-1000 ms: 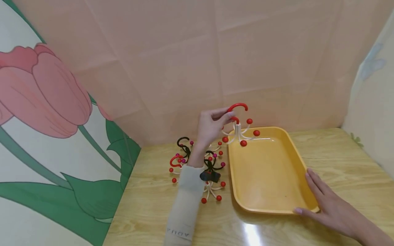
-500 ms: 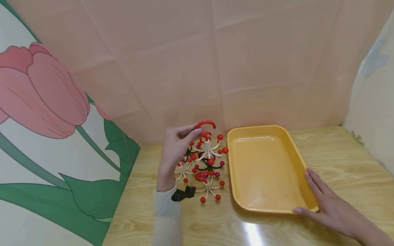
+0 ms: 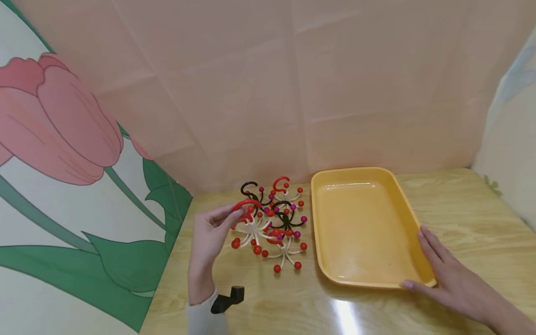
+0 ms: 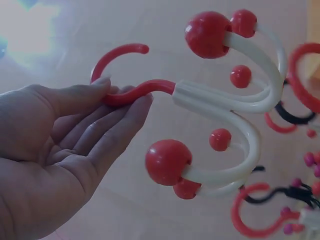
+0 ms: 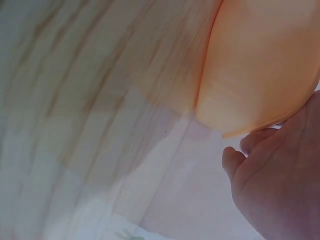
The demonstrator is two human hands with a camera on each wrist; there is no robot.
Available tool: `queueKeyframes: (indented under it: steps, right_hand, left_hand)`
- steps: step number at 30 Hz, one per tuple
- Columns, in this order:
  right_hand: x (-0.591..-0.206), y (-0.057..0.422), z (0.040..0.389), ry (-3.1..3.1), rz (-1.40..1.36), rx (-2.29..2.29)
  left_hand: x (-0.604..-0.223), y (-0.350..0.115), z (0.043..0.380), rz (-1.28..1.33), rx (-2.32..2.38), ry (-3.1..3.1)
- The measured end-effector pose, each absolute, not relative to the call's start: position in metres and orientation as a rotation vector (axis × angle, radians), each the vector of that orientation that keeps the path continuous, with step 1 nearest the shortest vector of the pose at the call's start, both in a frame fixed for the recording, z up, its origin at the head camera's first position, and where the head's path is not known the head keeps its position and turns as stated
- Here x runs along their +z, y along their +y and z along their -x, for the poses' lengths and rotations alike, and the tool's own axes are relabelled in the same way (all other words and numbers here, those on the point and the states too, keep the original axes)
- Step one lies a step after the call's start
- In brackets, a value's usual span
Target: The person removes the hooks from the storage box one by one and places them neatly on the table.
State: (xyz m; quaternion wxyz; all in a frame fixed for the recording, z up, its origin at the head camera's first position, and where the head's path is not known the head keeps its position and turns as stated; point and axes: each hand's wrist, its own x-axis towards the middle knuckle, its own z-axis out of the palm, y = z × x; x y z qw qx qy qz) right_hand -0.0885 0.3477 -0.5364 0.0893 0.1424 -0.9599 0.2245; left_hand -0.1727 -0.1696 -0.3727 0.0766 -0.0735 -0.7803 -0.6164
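My left hand (image 3: 213,237) pinches the red hook of a white multi-arm hook hanger (image 4: 215,102) between thumb and fingers. Its curved arms end in red balls; in the head view it overlaps the left side of a cluster of similar hangers. Within that cluster are a black hanger (image 3: 286,222) with magenta balls and a white hanger (image 3: 284,253) at the front. On the right, my right hand (image 3: 454,281) rests against the near right corner of a yellow tray (image 3: 364,228), straight fingers along its side and thumb at the front rim. Nothing lies in the tray.
Another black hanger (image 3: 256,197) and a red-hooked hanger (image 3: 281,182) stand at the back of the cluster, left of the tray. A wood-grain tabletop (image 3: 301,302) meets a plain pinkish backdrop (image 3: 234,102) behind. A tulip-print panel (image 3: 83,195) borders the left side.
My left hand has carried the hanger leftward and down, from above the tray's back left corner to the left side of the cluster. My right hand stays at the tray corner.
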Motion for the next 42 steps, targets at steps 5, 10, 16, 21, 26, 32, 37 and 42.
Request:
queueKeyframes:
  steps: [5, 10, 16, 21, 26, 32, 37, 42]
  right_hand:
    - [-0.536, 0.35, 0.088, -2.864, -0.405, 0.674]
    - [-0.538, 0.348, 0.087, -2.86, -0.405, 0.682]
    - [-0.538, 0.347, 0.086, -2.863, -0.398, 0.685]
    - [-0.537, 0.347, 0.088, -2.861, -0.396, 0.69]
    - [-0.539, 0.347, 0.088, -2.847, -0.396, 0.697]
    - [-0.541, 0.347, 0.088, -2.848, -0.39, 0.7]
    - [-0.54, 0.347, 0.09, -2.856, -0.39, 0.717]
    - [-0.539, 0.347, 0.091, -2.863, -0.39, 0.731]
  left_hand:
    - [-0.394, -0.185, 0.163, 0.116, -1.869, -2.338]
    - [-0.41, -0.204, 0.157, 0.026, -1.856, -2.315]
    - [-0.434, -0.22, 0.15, -0.087, -1.873, -2.297]
    - [-0.455, -0.225, 0.15, -0.117, -1.893, -2.255]
    - [-0.47, -0.223, 0.15, -0.134, -1.939, -2.184]
    - [-0.48, -0.221, 0.151, -0.16, -1.963, -2.128]
    - [-0.487, -0.221, 0.153, -0.158, -1.971, -2.106]
    - [-0.494, -0.22, 0.156, -0.185, -1.972, -2.108]
